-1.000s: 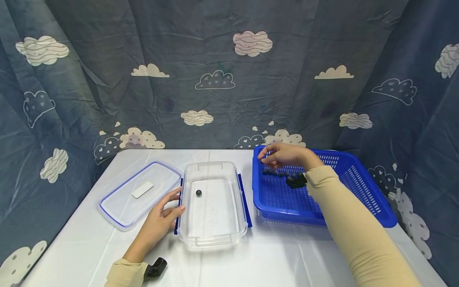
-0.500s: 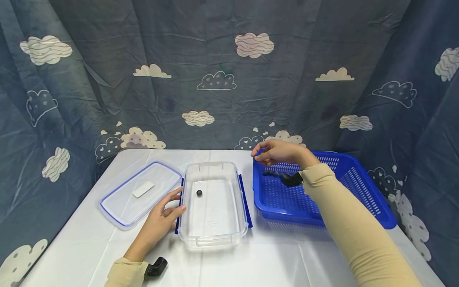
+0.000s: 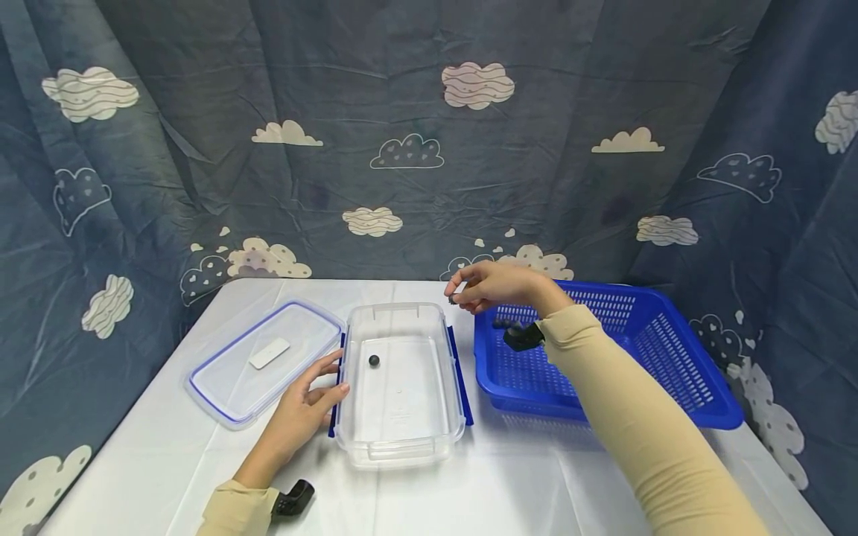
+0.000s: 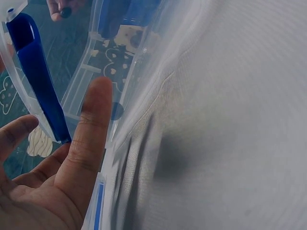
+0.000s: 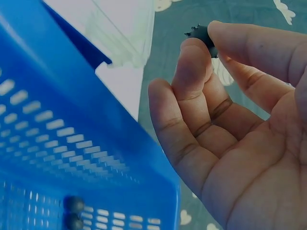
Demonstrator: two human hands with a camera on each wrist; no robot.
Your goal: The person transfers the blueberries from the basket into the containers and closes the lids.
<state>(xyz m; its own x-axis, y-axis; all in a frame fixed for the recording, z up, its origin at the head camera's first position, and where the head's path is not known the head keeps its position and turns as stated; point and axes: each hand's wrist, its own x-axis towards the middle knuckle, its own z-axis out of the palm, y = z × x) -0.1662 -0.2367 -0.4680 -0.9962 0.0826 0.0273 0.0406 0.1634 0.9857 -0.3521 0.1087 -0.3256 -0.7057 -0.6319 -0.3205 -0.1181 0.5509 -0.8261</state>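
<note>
A blueberry (image 5: 200, 37) with a small spiky crown is pinched between the thumb and fingertips of my right hand (image 3: 492, 286). This hand hangs above the left back corner of the blue basket (image 3: 536, 393), its fingertips just past the rim. My left hand (image 3: 298, 409) rests against the left side of the clear plastic container (image 3: 398, 455), thumb at the rim and fingers by the blue side clip (image 4: 41, 76). One blueberry (image 3: 374, 361) lies inside the container. More blueberries (image 5: 73, 211) sit in the basket, partly hidden by my right wrist in the head view.
The clear lid (image 3: 231, 380) with a blue seal and white label lies left of the container. A white cloth covers the table (image 3: 415, 502). Behind it hangs a dark curtain (image 3: 402, 89) with cloud prints.
My right hand has moved left from over the basket to past its left rim, carrying the blueberry. The left hand and the container stay where they were.
</note>
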